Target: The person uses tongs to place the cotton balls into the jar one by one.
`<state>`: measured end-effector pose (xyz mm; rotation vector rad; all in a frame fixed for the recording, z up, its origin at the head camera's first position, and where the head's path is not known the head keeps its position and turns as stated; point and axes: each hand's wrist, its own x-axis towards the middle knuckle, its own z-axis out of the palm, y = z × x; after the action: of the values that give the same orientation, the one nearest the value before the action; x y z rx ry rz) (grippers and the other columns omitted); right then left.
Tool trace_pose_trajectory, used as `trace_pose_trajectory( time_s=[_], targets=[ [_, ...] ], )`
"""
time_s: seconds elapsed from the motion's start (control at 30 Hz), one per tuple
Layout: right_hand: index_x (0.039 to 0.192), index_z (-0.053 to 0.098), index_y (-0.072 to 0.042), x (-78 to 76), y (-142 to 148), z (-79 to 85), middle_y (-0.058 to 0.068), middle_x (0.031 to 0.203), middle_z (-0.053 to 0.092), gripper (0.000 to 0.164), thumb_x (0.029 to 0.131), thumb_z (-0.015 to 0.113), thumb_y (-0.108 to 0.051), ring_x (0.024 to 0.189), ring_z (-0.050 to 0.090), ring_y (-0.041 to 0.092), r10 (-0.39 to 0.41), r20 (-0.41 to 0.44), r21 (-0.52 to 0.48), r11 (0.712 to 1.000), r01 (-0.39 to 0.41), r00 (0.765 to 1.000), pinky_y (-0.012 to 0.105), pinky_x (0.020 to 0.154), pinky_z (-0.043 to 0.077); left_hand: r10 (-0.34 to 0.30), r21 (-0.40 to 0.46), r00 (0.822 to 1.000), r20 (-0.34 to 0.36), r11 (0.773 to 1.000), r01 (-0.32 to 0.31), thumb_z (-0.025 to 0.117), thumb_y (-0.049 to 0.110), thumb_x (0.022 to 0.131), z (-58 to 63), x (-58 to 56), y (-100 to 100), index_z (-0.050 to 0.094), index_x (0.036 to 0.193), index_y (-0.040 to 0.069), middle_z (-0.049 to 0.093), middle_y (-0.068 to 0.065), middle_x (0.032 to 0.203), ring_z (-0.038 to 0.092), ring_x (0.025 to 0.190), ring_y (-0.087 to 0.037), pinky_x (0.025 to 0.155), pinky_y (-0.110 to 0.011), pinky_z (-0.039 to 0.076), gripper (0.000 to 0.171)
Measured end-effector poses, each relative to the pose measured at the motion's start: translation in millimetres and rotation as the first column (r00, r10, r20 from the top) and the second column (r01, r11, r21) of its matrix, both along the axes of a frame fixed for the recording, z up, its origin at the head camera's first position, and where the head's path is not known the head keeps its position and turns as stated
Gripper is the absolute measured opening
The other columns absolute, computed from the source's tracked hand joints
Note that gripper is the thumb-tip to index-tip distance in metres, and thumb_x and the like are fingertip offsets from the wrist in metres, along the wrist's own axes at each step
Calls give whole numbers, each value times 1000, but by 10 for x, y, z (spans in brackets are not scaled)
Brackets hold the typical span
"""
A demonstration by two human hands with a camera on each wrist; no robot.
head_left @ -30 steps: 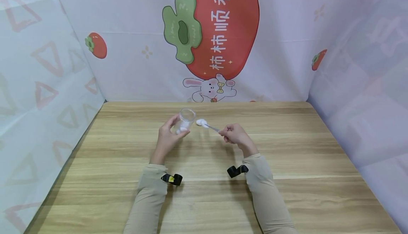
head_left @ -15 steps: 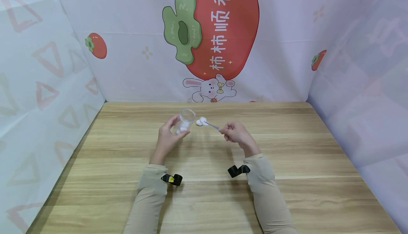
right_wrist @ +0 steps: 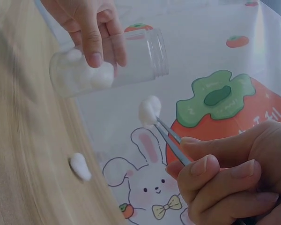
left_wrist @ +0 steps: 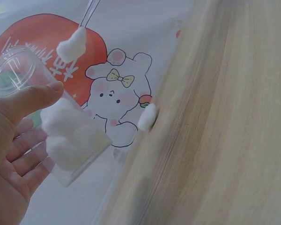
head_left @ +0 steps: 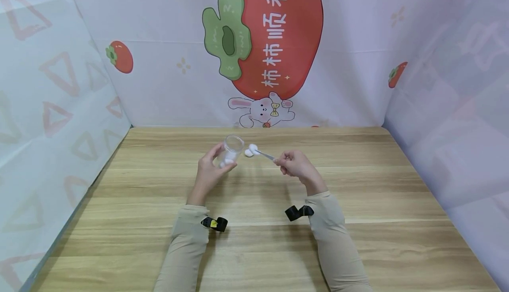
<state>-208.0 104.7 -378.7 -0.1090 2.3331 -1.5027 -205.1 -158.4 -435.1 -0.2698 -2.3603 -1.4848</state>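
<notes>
In the head view my left hand grips a clear jar from the left, tilted above the table with its open mouth up. Several white cotton balls fill the jar's lower part. My right hand pinches a pair of metal tweezers. Between the tweezer tips is one cotton ball, held up outside the jar, just off its mouth in the right wrist view. Another cotton ball lies on the table below, partly overlapped by the held one in the head view.
The wooden table reaches back to a printed cloth with persimmon and rabbit drawings. Cloth walls stand at both sides. Each sleeve carries a black wrist camera.
The tweezers have lifted the cotton ball slightly up and away from the one on the table. My right hand has shifted a little up and right; the left hand and jar stay put.
</notes>
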Motion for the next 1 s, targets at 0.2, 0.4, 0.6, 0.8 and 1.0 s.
trace_pose_trajectory(
  time_s=[0.2, 0.4, 0.6, 0.8, 1.0],
  targets=[
    [85, 54, -1, -19, 8, 19, -5, 54, 49, 19, 97, 56, -16, 47, 36, 5, 2, 2, -5, 1000, -2, 1000, 17, 44, 28, -5, 2, 1000, -2, 1000, 5, 84, 9, 70, -6, -6, 0, 54, 130, -2, 63, -22, 127, 61, 117, -37, 111, -51, 43, 68],
    [84, 54, -2, -18, 6, 74, -6, 53, 48, 18, 96, 55, -15, 45, 34, 6, 16, -19, -21, 1000, -16, 1000, 17, 43, 26, -11, 7, 1000, -8, 1000, 11, 84, 8, 70, -12, -9, 1, 54, 130, -2, 63, -22, 127, 61, 117, -37, 112, -50, 43, 68],
    [81, 53, -5, -13, -2, 125, -6, 53, 47, 19, 96, 57, -16, 45, 33, 5, 15, -17, -26, 1000, -16, 1000, 17, 43, 26, -17, 16, 1000, -10, 1000, 17, 84, 8, 69, -5, 2, 3, 54, 130, -2, 63, -22, 127, 60, 118, -37, 112, -51, 42, 68],
    [81, 53, -5, -7, -15, 150, -6, 52, 47, 18, 96, 57, -15, 44, 34, 5, 20, -23, -34, 999, -21, 1000, 17, 43, 26, -16, 18, 1000, -4, 1000, 16, 84, 8, 70, 1, 6, 5, 54, 130, -2, 63, -22, 127, 60, 118, -37, 112, -51, 42, 68],
    [80, 53, -5, -1, -11, 167, -6, 52, 47, 19, 96, 57, -15, 44, 33, 6, 24, -25, -39, 999, -25, 999, 17, 43, 26, -14, 12, 1000, -2, 1000, 14, 84, 9, 70, -6, 2, 11, 54, 130, -2, 63, -22, 127, 61, 117, -37, 112, -51, 43, 68]
  ],
)
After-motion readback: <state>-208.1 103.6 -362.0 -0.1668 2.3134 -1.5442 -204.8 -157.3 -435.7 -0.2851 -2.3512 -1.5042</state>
